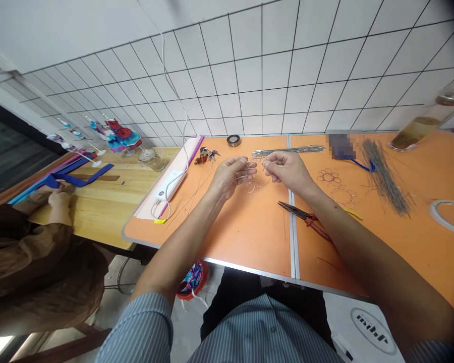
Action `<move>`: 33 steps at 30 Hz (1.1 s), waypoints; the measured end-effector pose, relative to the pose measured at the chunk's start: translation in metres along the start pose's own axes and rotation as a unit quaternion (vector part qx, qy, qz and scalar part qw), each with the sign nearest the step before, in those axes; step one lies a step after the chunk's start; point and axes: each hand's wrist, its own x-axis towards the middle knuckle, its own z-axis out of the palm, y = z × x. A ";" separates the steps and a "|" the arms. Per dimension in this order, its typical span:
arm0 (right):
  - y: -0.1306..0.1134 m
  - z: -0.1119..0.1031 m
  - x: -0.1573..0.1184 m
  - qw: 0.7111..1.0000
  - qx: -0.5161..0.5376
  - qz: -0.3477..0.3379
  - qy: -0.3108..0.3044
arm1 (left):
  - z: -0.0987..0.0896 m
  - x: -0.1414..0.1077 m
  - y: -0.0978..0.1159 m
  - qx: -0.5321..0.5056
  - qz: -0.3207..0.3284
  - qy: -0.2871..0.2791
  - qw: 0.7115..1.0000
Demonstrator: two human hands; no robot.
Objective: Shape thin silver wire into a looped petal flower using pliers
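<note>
Above the middle of the orange table, my left hand (232,176) is closed on a thin, shiny bent wire (252,186). Close to its right, my right hand (285,170) pinches the same wire, as far as its fine strands show. The wire's loops hang between and just below the fingertips. Pliers (304,218) with red handles lie below my right hand, their jaws pointing left. A flower-shaped wire piece (329,176) and a wire ring (343,194) rest right of my right hand.
Behind my hands lie a wire bundle (287,150) and black tape (233,140). Another wire bundle (386,176) and a glass bottle (416,132) are right. Keys (207,156) and a power strip (170,185) are left. At far left, a person's hands hold blue ribbon (79,176).
</note>
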 end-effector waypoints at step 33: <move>0.010 -0.003 0.003 0.999 -0.009 -0.011 -0.045 | 0.018 0.004 0.011 0.167 0.059 -0.065 0.982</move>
